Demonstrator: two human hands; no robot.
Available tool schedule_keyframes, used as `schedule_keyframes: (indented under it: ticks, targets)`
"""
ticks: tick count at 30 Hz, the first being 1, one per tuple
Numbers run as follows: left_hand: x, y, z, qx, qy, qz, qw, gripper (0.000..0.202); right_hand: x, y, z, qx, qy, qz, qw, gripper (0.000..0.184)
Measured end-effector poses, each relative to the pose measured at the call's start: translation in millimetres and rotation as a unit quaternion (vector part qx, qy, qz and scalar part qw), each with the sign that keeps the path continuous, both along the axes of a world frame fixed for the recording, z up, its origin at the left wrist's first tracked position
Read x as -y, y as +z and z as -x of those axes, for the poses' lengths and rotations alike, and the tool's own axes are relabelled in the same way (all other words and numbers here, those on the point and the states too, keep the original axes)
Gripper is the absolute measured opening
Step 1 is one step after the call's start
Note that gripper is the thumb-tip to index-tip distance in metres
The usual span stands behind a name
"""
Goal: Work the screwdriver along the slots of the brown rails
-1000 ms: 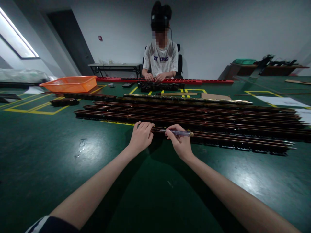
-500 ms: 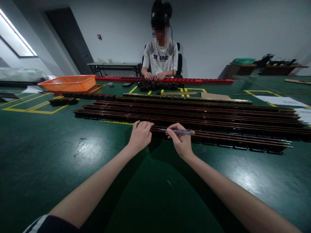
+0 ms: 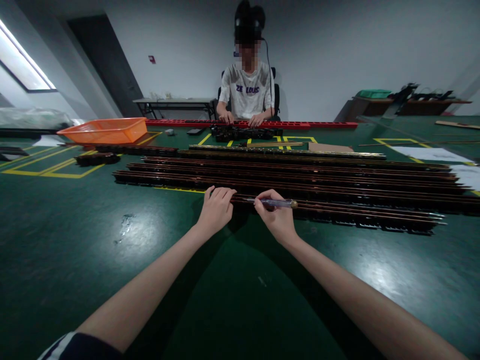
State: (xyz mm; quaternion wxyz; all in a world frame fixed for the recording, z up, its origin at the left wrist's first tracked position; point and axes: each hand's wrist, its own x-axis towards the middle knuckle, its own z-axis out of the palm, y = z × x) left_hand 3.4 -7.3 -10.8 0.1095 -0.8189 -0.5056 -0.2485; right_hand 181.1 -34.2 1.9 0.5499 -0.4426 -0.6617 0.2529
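My left hand (image 3: 216,209) rests with curled fingers on the left end of the nearest long dark rail (image 3: 367,216), pressing it against the green table (image 3: 93,250). My right hand (image 3: 275,216) pinches a thin screwdriver (image 3: 275,203) with a clear handle, lying sideways with its tip toward my left hand. Several more dark rails (image 3: 292,172) lie in parallel rows just beyond.
Across the table a person in a white T-shirt (image 3: 247,92) has both hands on a long red rail (image 3: 262,124). An orange basket (image 3: 105,130) stands at the far left. Yellow tape lines (image 3: 48,167) mark the table. Papers (image 3: 431,154) lie at the right.
My hands have hardly moved; the view has shifted slightly. The person opposite has spread their hands a little apart.
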Motion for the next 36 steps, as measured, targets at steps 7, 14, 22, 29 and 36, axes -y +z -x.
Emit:
schedule_keyframes:
  ticks: [7,14,22,29,36]
  targets:
    - [1,-0.3,0,0.001,-0.003,0.002,1.000,0.038,0,0.3,-1,-0.002,0.005,0.000,1.000,0.015]
    - [0,-0.9,-1,-0.002,-0.002,0.005,1.000,0.038,-1,-3.6,-1,-0.001,0.010,0.015,1.000,0.019]
    - [0,-2.2,1,-0.021,-0.001,-0.005,1.000,0.039,-1,-4.3,-1,0.003,0.015,0.001,1.000,0.019]
    - [0,-2.0,1,-0.024,-0.001,-0.007,1.000,0.040,0,-4.2,-1,0.012,0.012,-0.013,1.000,0.018]
    - [-3,-2.8,2,-0.023,0.003,0.001,1.000,0.040,-5,-9.4,0,-0.022,0.014,-0.009,1.000,0.020]
